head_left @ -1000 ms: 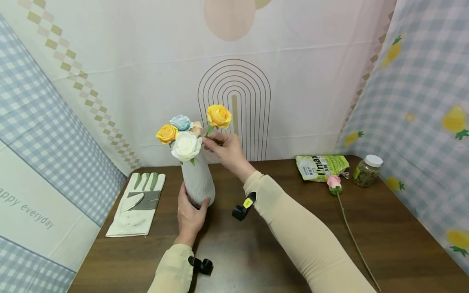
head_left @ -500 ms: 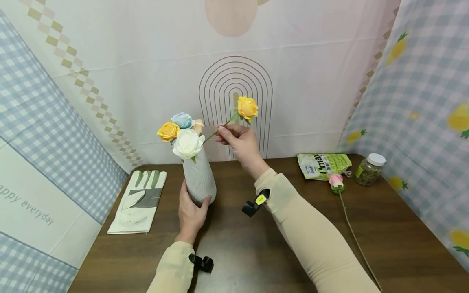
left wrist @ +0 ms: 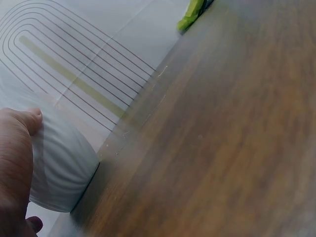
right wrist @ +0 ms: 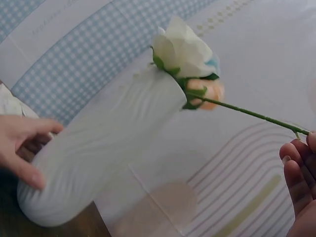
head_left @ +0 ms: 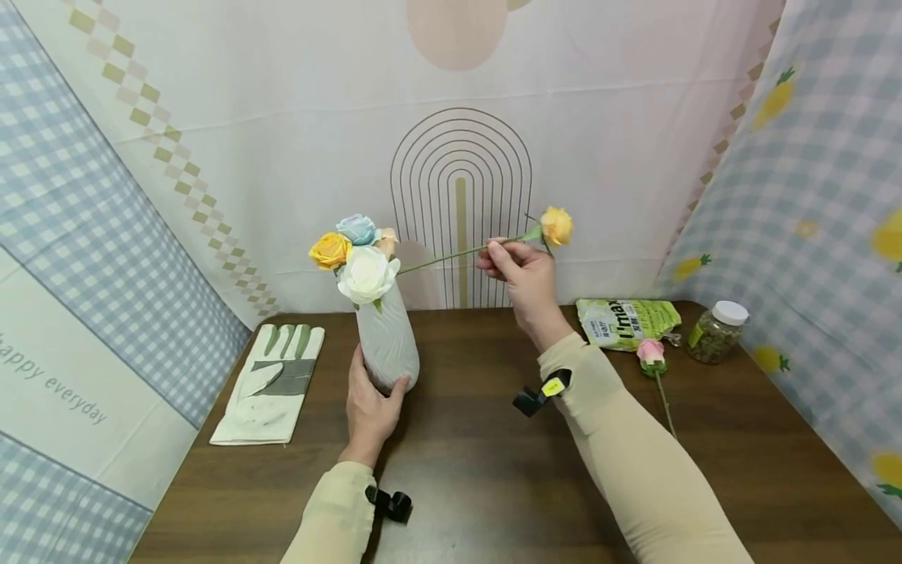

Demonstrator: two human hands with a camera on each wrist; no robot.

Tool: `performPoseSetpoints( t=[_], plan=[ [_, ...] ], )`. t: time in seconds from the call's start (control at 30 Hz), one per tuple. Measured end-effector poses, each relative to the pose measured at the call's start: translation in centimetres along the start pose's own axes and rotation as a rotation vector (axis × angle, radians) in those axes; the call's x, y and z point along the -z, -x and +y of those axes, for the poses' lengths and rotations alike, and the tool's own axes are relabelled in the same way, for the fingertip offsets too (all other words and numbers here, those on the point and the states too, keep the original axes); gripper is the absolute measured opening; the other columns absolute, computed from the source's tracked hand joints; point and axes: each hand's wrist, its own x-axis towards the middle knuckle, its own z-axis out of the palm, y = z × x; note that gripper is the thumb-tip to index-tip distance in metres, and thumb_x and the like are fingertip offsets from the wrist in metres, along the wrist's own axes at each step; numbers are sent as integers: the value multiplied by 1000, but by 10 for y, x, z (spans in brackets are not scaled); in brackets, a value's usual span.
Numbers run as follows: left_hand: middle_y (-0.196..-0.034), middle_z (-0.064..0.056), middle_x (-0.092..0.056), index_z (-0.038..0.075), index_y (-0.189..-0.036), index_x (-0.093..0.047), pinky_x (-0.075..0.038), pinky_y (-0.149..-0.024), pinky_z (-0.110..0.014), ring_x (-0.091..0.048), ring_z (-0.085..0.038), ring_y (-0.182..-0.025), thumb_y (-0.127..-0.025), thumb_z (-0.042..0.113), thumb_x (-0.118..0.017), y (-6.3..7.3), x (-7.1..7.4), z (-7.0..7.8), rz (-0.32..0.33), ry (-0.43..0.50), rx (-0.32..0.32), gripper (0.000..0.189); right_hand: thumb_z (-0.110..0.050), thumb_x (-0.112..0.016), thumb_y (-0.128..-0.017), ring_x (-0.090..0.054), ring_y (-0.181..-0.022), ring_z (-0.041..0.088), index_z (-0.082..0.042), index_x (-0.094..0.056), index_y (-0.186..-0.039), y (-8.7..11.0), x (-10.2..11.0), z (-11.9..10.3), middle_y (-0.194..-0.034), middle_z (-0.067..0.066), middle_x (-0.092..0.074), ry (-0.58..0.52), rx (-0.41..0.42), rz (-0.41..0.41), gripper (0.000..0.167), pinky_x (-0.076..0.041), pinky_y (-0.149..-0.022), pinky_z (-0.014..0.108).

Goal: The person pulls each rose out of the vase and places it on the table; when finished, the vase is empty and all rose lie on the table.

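Observation:
Low on a white ribbed vase (head_left: 389, 345), my left hand (head_left: 372, 407) grips its base with thumb and fingers on either side. Bunched at the mouth are a white rose (head_left: 368, 274), a yellow-orange rose (head_left: 330, 251), a blue rose (head_left: 356, 229) and a peach flower (head_left: 386, 241). My right hand (head_left: 524, 282) pinches the green stem of another yellow rose (head_left: 557, 225), near its bloom. That stem runs nearly level back to the vase mouth; in the right wrist view its far end meets the rim beside the peach flower. In the left wrist view, only the vase's lower part shows.
A work glove (head_left: 271, 384) lies flat at the left of the brown table (head_left: 479, 470). At the back right are a green-and-white packet (head_left: 629, 323), a lidded jar (head_left: 717, 333) and a pink rose (head_left: 651, 352), its stem partly behind the right forearm. Patterned cloth hangs around the table.
My right hand has moved right, away from the vase, with the yellow rose; more stem shows between the hand and the vase mouth. The left hand keeps its hold on the vase.

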Motion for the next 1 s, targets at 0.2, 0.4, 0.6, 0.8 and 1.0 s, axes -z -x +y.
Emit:
performPoseSetpoints(
  t=[0.2,0.4,0.6,0.8,1.0],
  plan=[
    [-147,-19,-37,6,-151,-23,-36,-101,-52,-40,-35,-131,-82,37,-75,0,1,2,-7,1,6,92,-11,-69,-88,-70,-74,18,10,-68,-100,10,39,-3,-85,10,-72,-58,-13,82,24,-55,-68,28],
    [-147,-17,-37,8,-152,-22,-36,-100,-52,-40,-34,-131,-81,37,-75,-1,0,4,-21,-5,25,93,-11,-65,-91,-71,-82,20,16,-63,-106,32,83,-7,-95,14,-72,29,-14,61,31,-55,-71,28],
    [-148,-16,-36,11,-153,-20,-36,-101,-52,-40,-33,-131,-81,36,-76,-1,1,4,-18,-2,34,94,-16,-61,-95,-69,-87,16,14,-61,-107,58,116,-2,-103,10,-71,205,-119,-31,32,-54,-74,29],
    [-147,-17,-37,8,-152,-22,-37,-100,-52,-40,-33,-131,-81,37,-76,0,1,3,-12,-5,34,94,-18,-54,-99,-67,-90,16,9,-56,-115,84,139,0,-103,7,-71,322,-172,-103,32,-53,-76,28],
    [-147,-17,-36,10,-152,-21,-36,-101,-51,-39,-33,-132,-81,35,-76,1,0,2,-2,2,18,94,-21,-48,-102,-63,-89,12,9,-63,-111,105,156,-1,-120,-9,-62,482,-160,-58,35,-51,-70,22]
  ],
)
